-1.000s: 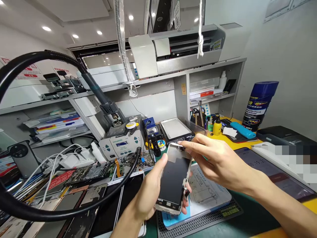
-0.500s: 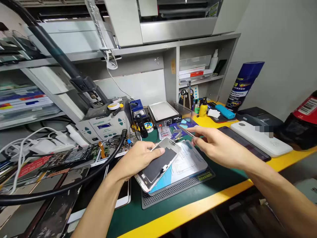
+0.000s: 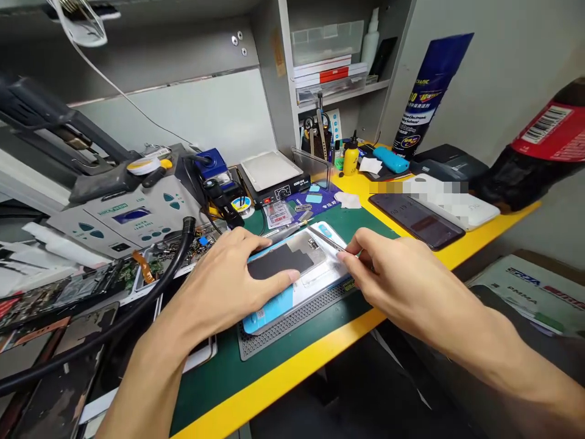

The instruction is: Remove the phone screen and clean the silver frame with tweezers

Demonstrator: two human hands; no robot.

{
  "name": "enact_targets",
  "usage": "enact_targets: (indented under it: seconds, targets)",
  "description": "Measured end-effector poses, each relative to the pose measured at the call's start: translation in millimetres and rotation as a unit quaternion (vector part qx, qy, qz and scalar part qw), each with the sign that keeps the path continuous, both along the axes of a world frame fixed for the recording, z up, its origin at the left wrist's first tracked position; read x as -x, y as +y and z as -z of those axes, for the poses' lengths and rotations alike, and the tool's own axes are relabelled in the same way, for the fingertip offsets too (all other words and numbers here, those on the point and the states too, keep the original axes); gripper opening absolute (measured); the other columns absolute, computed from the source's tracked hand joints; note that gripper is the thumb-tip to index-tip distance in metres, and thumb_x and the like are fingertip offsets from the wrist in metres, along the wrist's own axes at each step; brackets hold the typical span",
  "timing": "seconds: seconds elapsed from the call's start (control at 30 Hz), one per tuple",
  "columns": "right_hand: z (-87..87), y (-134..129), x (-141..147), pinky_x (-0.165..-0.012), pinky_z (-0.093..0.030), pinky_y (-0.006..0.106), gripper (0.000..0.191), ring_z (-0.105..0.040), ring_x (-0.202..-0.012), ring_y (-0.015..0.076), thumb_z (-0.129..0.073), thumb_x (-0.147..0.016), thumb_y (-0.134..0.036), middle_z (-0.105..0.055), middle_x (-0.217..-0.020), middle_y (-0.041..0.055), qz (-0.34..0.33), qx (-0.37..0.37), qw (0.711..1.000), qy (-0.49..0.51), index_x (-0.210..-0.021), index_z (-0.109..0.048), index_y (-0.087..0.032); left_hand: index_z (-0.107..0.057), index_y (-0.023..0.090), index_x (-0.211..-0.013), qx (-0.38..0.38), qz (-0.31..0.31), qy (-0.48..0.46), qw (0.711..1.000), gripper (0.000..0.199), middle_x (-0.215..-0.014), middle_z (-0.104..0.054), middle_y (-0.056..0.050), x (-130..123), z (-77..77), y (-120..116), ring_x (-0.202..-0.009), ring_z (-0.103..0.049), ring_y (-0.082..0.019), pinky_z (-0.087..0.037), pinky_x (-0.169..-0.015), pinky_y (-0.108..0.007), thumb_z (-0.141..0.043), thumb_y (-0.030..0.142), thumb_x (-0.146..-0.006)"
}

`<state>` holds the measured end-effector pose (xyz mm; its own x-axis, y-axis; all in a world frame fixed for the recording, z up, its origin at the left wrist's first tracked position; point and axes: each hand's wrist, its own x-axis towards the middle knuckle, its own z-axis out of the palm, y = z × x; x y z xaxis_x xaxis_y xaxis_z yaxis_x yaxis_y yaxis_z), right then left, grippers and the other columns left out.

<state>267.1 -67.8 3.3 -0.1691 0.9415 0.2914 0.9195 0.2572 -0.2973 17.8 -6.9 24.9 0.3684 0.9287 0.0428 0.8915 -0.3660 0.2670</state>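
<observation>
Already, the phone panel (image 3: pixel 274 262) lies on the blue-and-white box (image 3: pixel 274 305), dark area upward, with a small fitting (image 3: pixel 313 244) at its far end. We have our left hand (image 3: pixel 228 271) spread over it, thumb and fingers holding opposite edges. The grip of our right hand (image 3: pixel 388 262) is pinched closed on tweezers (image 3: pixel 327 242); whether their tips touch the panel, we cannot tell. Positioning looks done; how much fine work remains, we cannot judge. Underneath, a perforated mat (image 3: pixel 274 343) sits on the bench (image 3: pixel 214 384).

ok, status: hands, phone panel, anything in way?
Left hand holding phone panel over blue-white box. Right hand gripping tweezers beside panel. Pen-like tool beyond far edge.
</observation>
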Motion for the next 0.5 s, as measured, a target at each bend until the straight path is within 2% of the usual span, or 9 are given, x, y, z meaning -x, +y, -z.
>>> enact_targets:
  seconds: [0.07, 0.2, 0.33, 0.5]
  targets:
    - [2.3, -2, 7, -0.048, -0.022, 0.033, 0.024, -0.045, -0.044, 0.0153, -0.051, -0.101, -0.035, -0.056, -0.057, -0.0026, 0.033, -0.007, 0.999, -0.007, -0.079, -0.046, -0.025, -0.062, 0.021, -0.129, -0.019, 0.026, -0.001, 0.999, 0.079, -0.126, -0.061, -0.009, -1, 4.4, -2, -0.116, -0.057, -0.032, -0.046, -0.101, -0.047, -0.06, 0.08, -0.076]
    - [5.2, -5, 20, -0.049, -0.02, 0.033, 0.026, -0.048, -0.045, 0.0167, -0.052, -0.1, -0.037, -0.057, -0.056, -0.0018, 0.079, 0.005, 0.997, -0.004, -0.078, -0.045, -0.025, -0.064, 0.018, -0.126, -0.053, 0.079, -0.009, 0.995, 0.067, -0.129, -0.06, -0.01, -7, 13.0, -5, -0.12, -0.054, -0.031, -0.046, -0.105, -0.05, -0.057, 0.071, -0.085]
    - [8.3, -4, 29, -0.051, -0.024, 0.032, 0.018, -0.058, -0.052, 0.02, -0.048, -0.102, -0.034, -0.065, -0.063, 0.0019, 0.079, 0.01, 0.997, -0.011, -0.088, -0.053, -0.023, -0.064, 0.015, -0.127, -0.07, 0.106, -0.031, 0.991, 0.057, -0.133, -0.06, -0.011, -14, 18.8, -7, -0.123, -0.053, -0.031, -0.044, -0.11, -0.05, -0.056, 0.058, -0.091]
    - [5.3, -5, 29, -0.053, -0.027, 0.031, 0.016, -0.058, -0.052, 0.0194, -0.049, -0.1, -0.029, -0.068, -0.064, 0.0025, 0.049, 0.039, 0.998, -0.01, -0.094, -0.062, -0.021, -0.062, 0.015, -0.132, -0.072, 0.133, -0.052, 0.987, 0.049, -0.139, -0.062, -0.01, -18, 24.1, -8, -0.13, -0.052, -0.028, -0.041, -0.115, -0.046, -0.054, 0.045, -0.094]
